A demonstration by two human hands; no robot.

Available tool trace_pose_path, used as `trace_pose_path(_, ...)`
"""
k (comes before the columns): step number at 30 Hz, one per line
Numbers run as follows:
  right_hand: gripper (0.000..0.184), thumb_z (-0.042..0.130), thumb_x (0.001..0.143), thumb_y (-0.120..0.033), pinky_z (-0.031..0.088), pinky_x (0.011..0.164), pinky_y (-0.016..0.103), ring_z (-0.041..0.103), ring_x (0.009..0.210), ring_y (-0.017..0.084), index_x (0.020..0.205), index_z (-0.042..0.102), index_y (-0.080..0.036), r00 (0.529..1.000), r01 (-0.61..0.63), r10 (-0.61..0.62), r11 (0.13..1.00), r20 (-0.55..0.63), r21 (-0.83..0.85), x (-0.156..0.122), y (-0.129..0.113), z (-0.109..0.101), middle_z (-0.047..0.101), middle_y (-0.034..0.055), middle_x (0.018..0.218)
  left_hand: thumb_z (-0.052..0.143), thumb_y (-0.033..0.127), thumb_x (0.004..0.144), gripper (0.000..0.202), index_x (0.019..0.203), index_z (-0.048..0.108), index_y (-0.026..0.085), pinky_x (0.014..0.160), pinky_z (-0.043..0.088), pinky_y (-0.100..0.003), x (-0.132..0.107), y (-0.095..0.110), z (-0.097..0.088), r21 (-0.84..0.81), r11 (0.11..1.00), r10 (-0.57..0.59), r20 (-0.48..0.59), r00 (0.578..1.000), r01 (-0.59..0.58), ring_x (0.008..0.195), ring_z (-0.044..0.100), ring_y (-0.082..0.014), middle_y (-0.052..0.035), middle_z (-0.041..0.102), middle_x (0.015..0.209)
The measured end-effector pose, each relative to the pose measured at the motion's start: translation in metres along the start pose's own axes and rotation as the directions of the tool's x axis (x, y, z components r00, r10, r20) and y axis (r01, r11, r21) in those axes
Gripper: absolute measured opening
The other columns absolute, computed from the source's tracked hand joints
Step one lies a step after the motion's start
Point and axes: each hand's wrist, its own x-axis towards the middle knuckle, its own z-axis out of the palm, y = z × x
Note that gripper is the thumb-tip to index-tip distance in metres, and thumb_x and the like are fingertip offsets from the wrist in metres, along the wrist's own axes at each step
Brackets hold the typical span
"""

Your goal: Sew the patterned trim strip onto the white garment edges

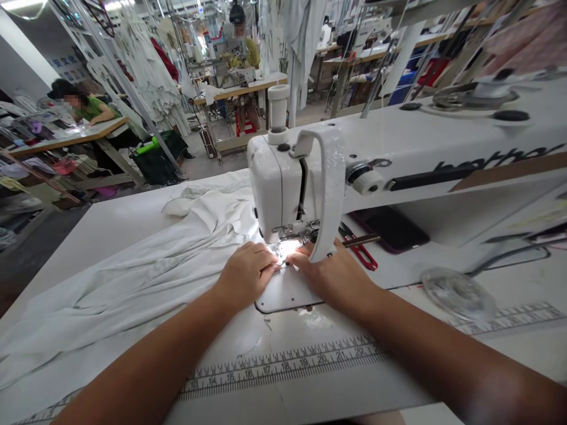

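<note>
A white sewing machine (277, 177) stands before me, its lamp lighting the needle area brightly. White fabric (168, 271) lies in loose folds on the table, running up to the machine's left side. My left hand (245, 274) is closed at the left of the presser foot, its thumb and fingers pinching the fabric's edge. Just right of the foot, my right hand (339, 277) has its thumb and fingers drawn together at the metal plate (287, 295). A white curved guard (330, 189) hides part of those fingers, and glare covers what they hold.
Red-handled thread snips (365, 257) and a dark phone (394, 230) lie under the machine arm. A clear plastic disc (458, 292) rests at the right. A printed ruler (283, 366) crosses the table's front. Behind, people (91, 109) sit at other machines among hanging garments (148, 71).
</note>
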Motion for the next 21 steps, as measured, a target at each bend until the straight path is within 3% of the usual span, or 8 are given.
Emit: trace_pose_path(21,0.034,0.049,0.074,0.004,0.029,0.063,0.031,0.052,0.073,0.021,0.088,0.071,-0.019,0.999,-0.045,0.047,0.994,-0.012,0.101,0.0007,-0.0033,0.0050,0.063,0.0057,0.068,0.061,0.016,0.086,0.013,0.073,0.062,0.019,0.070,0.048,-0.028,-0.0003,0.0002,-0.0012,-0.015,1.000,-0.021,0.034,0.999,0.021,0.073,0.055,-0.0154,-0.0004,0.059,0.070)
